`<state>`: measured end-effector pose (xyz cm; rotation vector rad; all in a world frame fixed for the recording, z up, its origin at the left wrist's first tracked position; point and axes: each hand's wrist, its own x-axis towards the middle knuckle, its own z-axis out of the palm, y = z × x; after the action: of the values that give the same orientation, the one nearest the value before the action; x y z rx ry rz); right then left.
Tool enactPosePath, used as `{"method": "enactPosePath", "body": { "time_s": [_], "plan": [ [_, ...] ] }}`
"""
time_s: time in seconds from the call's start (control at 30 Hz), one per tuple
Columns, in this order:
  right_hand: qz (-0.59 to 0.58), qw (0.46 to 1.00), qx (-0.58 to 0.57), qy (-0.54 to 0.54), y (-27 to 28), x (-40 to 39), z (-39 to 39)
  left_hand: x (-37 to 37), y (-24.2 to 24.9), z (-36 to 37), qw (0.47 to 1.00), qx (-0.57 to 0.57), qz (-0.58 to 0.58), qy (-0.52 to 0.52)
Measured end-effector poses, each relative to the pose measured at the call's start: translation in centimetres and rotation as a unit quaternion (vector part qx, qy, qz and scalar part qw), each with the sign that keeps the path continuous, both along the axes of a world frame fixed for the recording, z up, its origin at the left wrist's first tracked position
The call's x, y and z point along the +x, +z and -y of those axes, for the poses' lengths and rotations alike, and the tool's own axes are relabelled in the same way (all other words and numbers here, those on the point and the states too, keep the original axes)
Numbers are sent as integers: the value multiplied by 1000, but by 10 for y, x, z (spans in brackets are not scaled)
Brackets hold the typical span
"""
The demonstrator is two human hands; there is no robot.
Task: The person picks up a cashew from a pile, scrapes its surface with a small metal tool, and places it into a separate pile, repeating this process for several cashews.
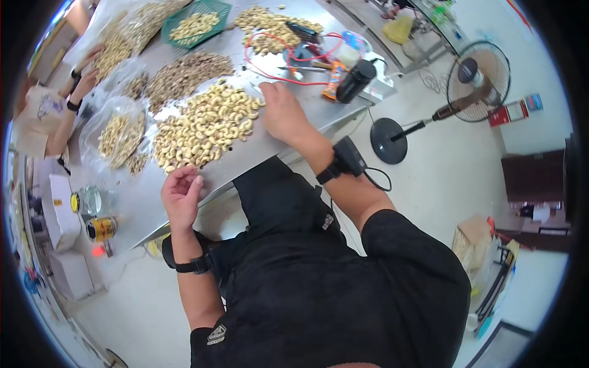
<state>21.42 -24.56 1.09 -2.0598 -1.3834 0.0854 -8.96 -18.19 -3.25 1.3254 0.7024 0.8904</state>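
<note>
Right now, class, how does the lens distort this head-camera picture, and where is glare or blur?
Head view: fisheye, with black corners and the steel table edge bowed; soft glare on bare steel; cashew pile sharp, left hand and right hand clear; the rim smears.

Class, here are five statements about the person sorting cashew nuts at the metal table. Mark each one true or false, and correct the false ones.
1. The right hand rests at the edge of the big pile of pale cashew nuts. True.
2. The left hand is buried deep in that pile. False: it sits at the near edge of the steel table, palm up and fingers curled, just short of the nuts.
3. A green mesh tray holds nuts at the far end of the table. True.
4. The standing electric fan sits on the table. False: it stands on the floor beside it.
5. Both wrists carry black straps. True.
</note>
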Motion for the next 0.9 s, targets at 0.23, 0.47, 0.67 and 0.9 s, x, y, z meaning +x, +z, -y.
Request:
{"method": "enactPosePath", "body": {
  "time_s": [0.23,0.47,0.67,0.9],
  "plan": [
    [8,987,150,57,-9,1,46,18,19,21,934,250,-253,-38],
    [-28,987,40,155,7,22,163,17,29,24,835,420,-356,-13],
    [-28,999,-40,-14,-27,129,244,9,31,22,840,382,-384,-35],
    [-196,908,-249,-273,-67,291,354,-88,12,5,988,-153,-16,17]
  ]
}}
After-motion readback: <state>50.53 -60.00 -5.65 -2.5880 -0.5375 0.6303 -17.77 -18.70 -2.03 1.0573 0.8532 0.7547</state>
